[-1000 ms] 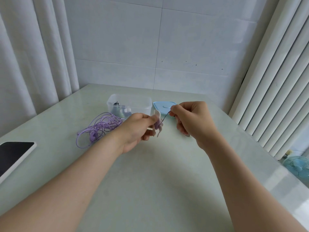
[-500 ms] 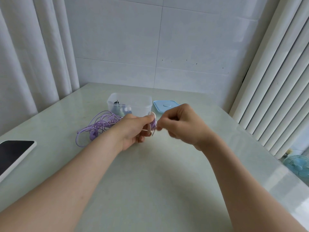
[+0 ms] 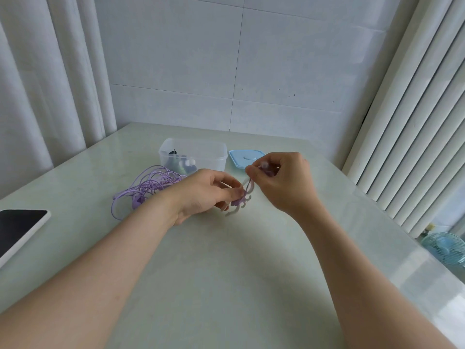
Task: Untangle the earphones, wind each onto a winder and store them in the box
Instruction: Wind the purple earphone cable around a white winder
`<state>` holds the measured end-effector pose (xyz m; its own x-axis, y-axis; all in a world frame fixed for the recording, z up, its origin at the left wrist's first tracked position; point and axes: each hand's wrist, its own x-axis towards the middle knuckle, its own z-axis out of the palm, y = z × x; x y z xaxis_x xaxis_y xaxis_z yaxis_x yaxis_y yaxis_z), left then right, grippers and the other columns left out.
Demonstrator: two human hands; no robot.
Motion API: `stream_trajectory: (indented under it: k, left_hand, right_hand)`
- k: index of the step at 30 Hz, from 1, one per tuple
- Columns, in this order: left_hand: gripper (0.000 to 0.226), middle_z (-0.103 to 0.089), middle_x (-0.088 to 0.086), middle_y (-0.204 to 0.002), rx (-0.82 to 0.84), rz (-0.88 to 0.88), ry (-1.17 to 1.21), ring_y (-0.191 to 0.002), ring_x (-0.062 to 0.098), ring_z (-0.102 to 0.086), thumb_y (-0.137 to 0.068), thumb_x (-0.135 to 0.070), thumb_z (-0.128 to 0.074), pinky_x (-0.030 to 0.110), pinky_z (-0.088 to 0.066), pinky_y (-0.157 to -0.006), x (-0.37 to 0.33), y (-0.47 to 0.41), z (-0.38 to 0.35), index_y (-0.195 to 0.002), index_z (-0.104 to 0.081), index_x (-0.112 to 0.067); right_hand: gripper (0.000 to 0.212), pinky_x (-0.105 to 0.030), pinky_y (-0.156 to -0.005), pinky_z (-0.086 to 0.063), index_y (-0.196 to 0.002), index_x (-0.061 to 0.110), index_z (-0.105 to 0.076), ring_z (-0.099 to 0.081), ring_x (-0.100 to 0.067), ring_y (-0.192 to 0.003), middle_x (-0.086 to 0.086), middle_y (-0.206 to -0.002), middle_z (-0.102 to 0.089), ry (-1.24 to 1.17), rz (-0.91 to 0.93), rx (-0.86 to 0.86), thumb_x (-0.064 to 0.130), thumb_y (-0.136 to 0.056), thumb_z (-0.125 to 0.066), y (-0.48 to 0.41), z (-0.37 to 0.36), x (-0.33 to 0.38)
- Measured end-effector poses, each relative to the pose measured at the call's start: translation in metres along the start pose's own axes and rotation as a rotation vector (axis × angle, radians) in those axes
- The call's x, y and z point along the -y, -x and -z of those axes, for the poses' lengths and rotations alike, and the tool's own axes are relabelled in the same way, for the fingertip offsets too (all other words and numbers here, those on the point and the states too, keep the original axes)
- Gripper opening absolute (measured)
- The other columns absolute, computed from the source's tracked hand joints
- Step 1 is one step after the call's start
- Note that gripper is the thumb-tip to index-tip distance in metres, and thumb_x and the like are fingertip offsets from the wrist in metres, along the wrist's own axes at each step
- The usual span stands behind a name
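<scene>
From the head camera, both hands meet above the middle of the table [image 3: 226,268]. The left hand [image 3: 206,193] has its fingers curled and pinches a pale, blurred winder [image 3: 239,204] between thumb and fingertips. The right hand [image 3: 284,183], just beside it and a little higher, has its fingers curled and pinches a purple cord [image 3: 249,185] that runs down to the winder. A loose tangle of purple earphones [image 3: 153,181] lies on the table behind the left wrist, near the clear box [image 3: 206,153], which holds a few dark items too small to make out. The blue lid [image 3: 245,159] lies flat just right of the box. A phone [image 3: 17,227] rests at the left edge, and a fan [image 3: 445,248] stands beyond the right edge.
</scene>
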<state>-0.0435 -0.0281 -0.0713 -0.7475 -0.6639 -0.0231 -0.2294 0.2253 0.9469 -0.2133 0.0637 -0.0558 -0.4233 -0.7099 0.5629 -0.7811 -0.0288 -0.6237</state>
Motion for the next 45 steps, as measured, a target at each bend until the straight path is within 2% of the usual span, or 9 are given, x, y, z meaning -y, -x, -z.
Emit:
stream_trajectory:
  k: [2, 6, 12, 18, 25, 30, 33, 39, 45]
  left_hand:
    - [0.021, -0.080, 0.001, -0.107, 0.031, -0.026, 0.010, -0.080, 0.008, -0.068, -0.098, -0.032, -0.072, 0.020, -0.042, -0.065, 0.001, 0.000, -0.002, -0.114, -0.075, -0.019]
    - [0.025, -0.078, 0.004, -0.114, 0.076, -0.063, 0.097, -0.094, 0.016, -0.073, -0.099, -0.024, -0.071, 0.025, -0.049, -0.075, 0.007, -0.003, -0.003, -0.123, -0.070, -0.016]
    - [0.045, -0.074, 0.008, -0.116, 0.051, -0.135, 0.459, -0.097, 0.022, -0.073, -0.092, -0.027, -0.070, 0.034, -0.056, -0.087, 0.003, -0.005, -0.004, -0.132, -0.063, -0.007]
    - [0.042, -0.074, 0.007, -0.119, -0.015, -0.146, 0.561, -0.098, 0.016, -0.071, -0.094, -0.037, -0.065, 0.030, -0.051, -0.083, 0.000, -0.008, -0.002, -0.128, -0.066, -0.012]
    - [0.041, -0.074, 0.008, -0.120, -0.093, -0.129, 0.685, -0.093, 0.016, -0.072, -0.104, -0.026, -0.058, 0.027, -0.060, -0.076, -0.003, -0.008, -0.001, -0.133, -0.065, 0.001]
    - [0.036, -0.074, 0.010, -0.125, -0.118, -0.141, 0.732, -0.104, 0.020, -0.070, -0.106, -0.026, -0.056, 0.027, -0.061, -0.081, -0.006, -0.009, 0.000, -0.127, -0.067, 0.001]
    - [0.035, -0.073, 0.014, -0.126, -0.107, -0.145, 0.761, -0.109, 0.023, -0.071, -0.107, -0.025, -0.055, 0.031, -0.061, -0.086, -0.005, -0.010, -0.001, -0.125, -0.067, 0.002]
    - [0.031, -0.076, 0.015, -0.117, -0.126, -0.168, 0.784, -0.104, 0.022, -0.074, -0.107, -0.023, -0.053, 0.030, -0.061, -0.088, -0.007, -0.008, 0.000, -0.118, -0.070, 0.001]
    - [0.029, -0.077, 0.016, -0.114, -0.197, -0.194, 0.782, -0.099, 0.021, -0.076, -0.108, -0.019, -0.052, 0.029, -0.062, -0.082, -0.008, -0.008, -0.004, -0.115, -0.070, 0.003]
  right_hand:
    - [0.028, -0.020, -0.051, -0.031, -0.068, 0.006, -0.068, -0.033, -0.011, -0.050, 0.007, -0.051, -0.045, -0.003, -0.047, -0.014, 0.026, -0.085, -0.079, -0.002, 0.001, -0.004]
    - [0.030, -0.030, -0.051, -0.038, -0.077, -0.005, -0.063, -0.040, -0.018, -0.052, -0.003, -0.059, -0.047, -0.260, -0.309, 0.073, 0.020, -0.086, -0.076, -0.004, 0.004, -0.011]
    - [0.009, -0.026, -0.049, -0.029, -0.091, 0.010, -0.058, -0.035, -0.014, -0.054, -0.004, -0.071, -0.050, -0.743, -0.586, 0.355, 0.011, -0.099, -0.062, -0.002, 0.004, -0.004]
    - [0.008, -0.023, -0.044, -0.033, -0.092, 0.010, -0.069, -0.037, -0.013, -0.052, -0.004, -0.071, -0.054, -1.030, -0.732, 0.375, 0.014, -0.095, -0.063, 0.003, -0.006, 0.010]
    - [0.020, -0.027, -0.061, -0.052, -0.106, -0.001, -0.078, -0.056, -0.018, -0.065, -0.013, -0.092, -0.067, -1.019, -0.651, 0.310, 0.006, -0.100, -0.061, 0.002, -0.007, 0.008]
    - [0.020, -0.024, -0.064, -0.055, -0.110, -0.004, -0.075, -0.058, -0.016, -0.067, -0.013, -0.091, -0.056, -1.030, -0.623, 0.305, 0.010, -0.103, -0.063, 0.005, -0.008, 0.008]
    - [0.024, -0.024, -0.067, -0.057, -0.107, -0.004, -0.073, -0.063, -0.015, -0.065, -0.005, -0.072, -0.063, -1.069, -0.620, 0.277, 0.019, -0.103, -0.066, 0.005, -0.007, 0.008]
    - [0.024, -0.029, -0.075, -0.060, -0.118, -0.008, -0.071, -0.069, -0.020, -0.073, -0.013, -0.090, -0.070, -1.145, -0.668, 0.345, 0.003, -0.098, -0.063, 0.003, -0.005, 0.010]
    - [0.022, -0.033, -0.082, -0.057, -0.114, -0.004, -0.074, -0.068, -0.024, -0.085, -0.014, -0.094, -0.070, -1.056, -0.593, 0.339, 0.009, -0.098, -0.065, 0.003, -0.004, 0.008]
